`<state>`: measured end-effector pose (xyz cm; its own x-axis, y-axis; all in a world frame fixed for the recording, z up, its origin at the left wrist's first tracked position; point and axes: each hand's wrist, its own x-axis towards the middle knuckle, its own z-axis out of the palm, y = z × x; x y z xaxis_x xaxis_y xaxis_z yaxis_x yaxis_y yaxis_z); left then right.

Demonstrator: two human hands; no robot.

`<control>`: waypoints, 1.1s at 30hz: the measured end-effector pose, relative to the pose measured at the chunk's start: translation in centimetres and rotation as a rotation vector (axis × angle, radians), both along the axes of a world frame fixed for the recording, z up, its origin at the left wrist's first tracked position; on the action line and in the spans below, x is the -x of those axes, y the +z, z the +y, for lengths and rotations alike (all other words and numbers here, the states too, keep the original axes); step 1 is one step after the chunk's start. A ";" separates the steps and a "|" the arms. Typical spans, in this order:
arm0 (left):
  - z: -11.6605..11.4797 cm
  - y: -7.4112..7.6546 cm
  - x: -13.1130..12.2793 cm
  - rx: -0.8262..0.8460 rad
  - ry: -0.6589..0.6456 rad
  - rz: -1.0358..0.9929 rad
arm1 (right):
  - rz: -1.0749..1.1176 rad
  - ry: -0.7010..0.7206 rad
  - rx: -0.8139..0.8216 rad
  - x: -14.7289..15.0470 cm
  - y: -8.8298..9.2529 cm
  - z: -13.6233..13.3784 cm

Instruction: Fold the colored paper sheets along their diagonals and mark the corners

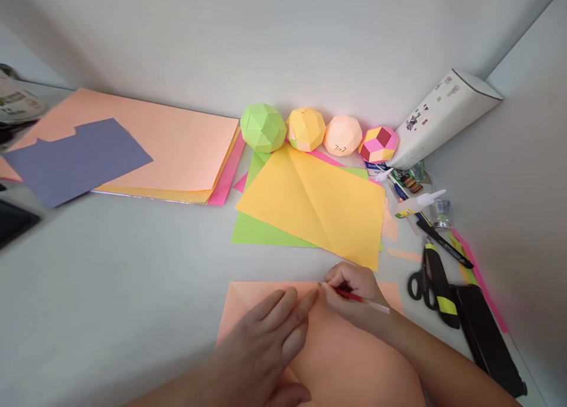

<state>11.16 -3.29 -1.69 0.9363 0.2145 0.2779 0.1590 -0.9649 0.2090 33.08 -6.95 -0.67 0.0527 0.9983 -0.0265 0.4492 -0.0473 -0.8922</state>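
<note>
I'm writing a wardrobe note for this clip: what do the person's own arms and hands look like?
The left hand and right hand are both bare, with no gloves or rings in sight. The left forearm and right forearm show no sleeve, watch or bracelet. I can make out no markings on either.

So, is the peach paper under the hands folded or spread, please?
Spread: the paper lies opened out under the left hand, creases showing.
</note>
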 end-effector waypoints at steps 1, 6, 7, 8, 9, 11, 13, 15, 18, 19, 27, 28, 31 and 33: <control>0.0 -0.1 0.0 0.000 -0.002 -0.001 | 0.049 -0.020 0.015 -0.1 -0.1 0.0; -0.3 -0.7 0.1 0.010 0.000 -0.020 | 0.472 -0.179 0.082 -1.1 -0.5 0.6; -0.4 -0.9 0.1 0.024 -0.006 -0.021 | 0.520 -0.194 0.060 -1.2 -0.6 0.7; -0.4 -1.0 0.1 0.042 -0.011 -0.020 | 0.534 -0.210 0.024 -1.4 -0.7 0.7; -0.4 -1.1 0.1 0.058 -0.017 -0.019 | 0.514 -0.235 -0.031 -1.5 -0.8 0.8; -0.4 -1.2 0.1 0.082 -0.021 -0.017 | 0.416 -0.313 -0.172 -1.6 -1.1 0.8; -0.4 -1.3 0.1 0.095 -0.021 -0.015 | 0.316 -0.392 -0.297 -1.7 -1.5 0.9; -0.3 -1.3 0.0 0.102 -0.020 -0.011 | 0.268 -0.435 -0.371 -1.8 -1.8 1.0; -0.3 -1.2 -0.1 0.095 -0.012 -0.002 | 0.225 -0.454 -0.428 -1.9 -2.1 1.3; -0.3 -1.1 -0.1 0.089 -0.006 -0.004 | 0.211 -0.455 -0.438 -2.0 -2.1 1.4; -0.9 0.2 -0.3 -0.061 -0.039 0.053 | 0.161 -0.454 -0.362 -2.1 -2.1 1.4; -1.1 0.2 -0.4 -0.099 -0.052 0.063 | 0.160 -0.448 -0.346 -2.1 -2.1 1.4; -2.0 0.3 -0.5 -0.185 -0.085 0.082 | 0.169 -0.423 -0.312 -2.0 -2.0 1.4; -2.8 0.5 -0.4 -0.218 -0.099 0.092 | 0.180 -0.401 -0.296 -2.1 -2.1 1.4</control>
<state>11.52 -6.09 -1.16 0.9733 0.0647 0.2202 0.0702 -0.9974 -0.0171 35.15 -5.51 -2.75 0.4522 0.8669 0.2096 0.2858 0.0818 -0.9548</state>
